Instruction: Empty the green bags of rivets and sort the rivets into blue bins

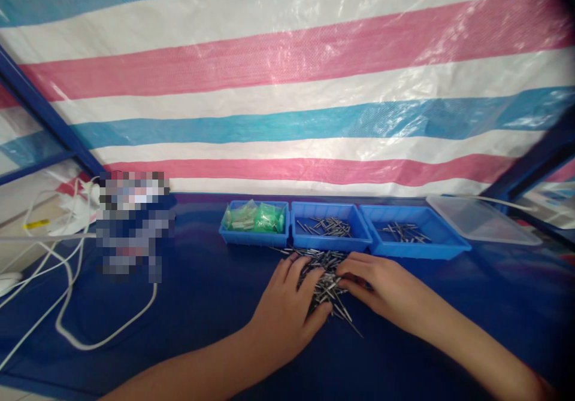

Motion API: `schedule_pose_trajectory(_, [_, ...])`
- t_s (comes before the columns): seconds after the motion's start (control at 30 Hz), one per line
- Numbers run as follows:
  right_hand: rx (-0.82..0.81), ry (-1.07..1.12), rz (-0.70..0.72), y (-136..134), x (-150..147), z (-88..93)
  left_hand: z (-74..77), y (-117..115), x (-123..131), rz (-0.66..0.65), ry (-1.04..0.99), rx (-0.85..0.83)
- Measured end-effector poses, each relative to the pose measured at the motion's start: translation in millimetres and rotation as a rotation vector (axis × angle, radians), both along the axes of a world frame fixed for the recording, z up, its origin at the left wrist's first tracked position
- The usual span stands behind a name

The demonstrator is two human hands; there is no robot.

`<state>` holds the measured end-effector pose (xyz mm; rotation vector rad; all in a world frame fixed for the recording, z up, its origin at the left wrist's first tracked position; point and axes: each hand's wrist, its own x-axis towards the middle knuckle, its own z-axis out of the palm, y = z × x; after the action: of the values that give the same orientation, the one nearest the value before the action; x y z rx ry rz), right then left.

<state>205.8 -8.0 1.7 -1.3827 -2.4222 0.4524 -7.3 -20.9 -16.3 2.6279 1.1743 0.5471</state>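
A loose pile of thin metal rods [327,293], some bright and some dark, lies on the blue table in front of the bins. My left hand [287,302] rests over the pile's left side with fingers spread, touching the rods. At the right side, my right hand [371,278] has its fingers curled and thumb bent toward them, tips among the rods; whatever they pinch is too small to make out. Behind the pile, a middle blue bin [330,245] and a right blue bin [417,250] each hold similar rods.
A left blue bin [254,237] contains green and clear plastic packets. A translucent lid [483,221] lies at the back right. White cables [69,281] and blurred-out items occupy the left side. A striped plastic sheet [287,90] hangs behind the blue table [202,305].
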Motion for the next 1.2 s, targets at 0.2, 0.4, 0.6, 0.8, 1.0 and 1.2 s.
schedule_pose_trajectory(0.2, [0.028,0.046,0.010,-0.7,-1.3,-2.0,0.8,6.8,-4.7,-0.016,-0.049,-0.012])
schedule_pose_trajectory(0.4, [-0.034,0.151,0.020,-5.3,-6.3,6.3,2.7,10.1,-7.1,-0.016,-0.086,0.012])
schedule_pose_trajectory(0.6, [-0.004,0.195,-0.022,-6.0,-7.8,6.7,-0.1,9.1,-8.1,0.003,-0.116,0.027])
schedule_pose_trajectory(0.8, [0.023,0.218,-0.064,-4.7,-6.6,6.9,0.8,10.6,-9.4,-0.024,-0.116,-0.001])
schedule_pose_trajectory(1.0, [0.152,0.303,-0.155,-5.9,-5.0,6.2,1.1,11.1,-9.6,-0.031,-0.161,-0.007])
schedule_pose_trajectory(1.2, [0.238,0.509,-0.282,-16.4,-19.0,0.7,1.1,11.9,-8.0,-0.031,-0.217,0.005])
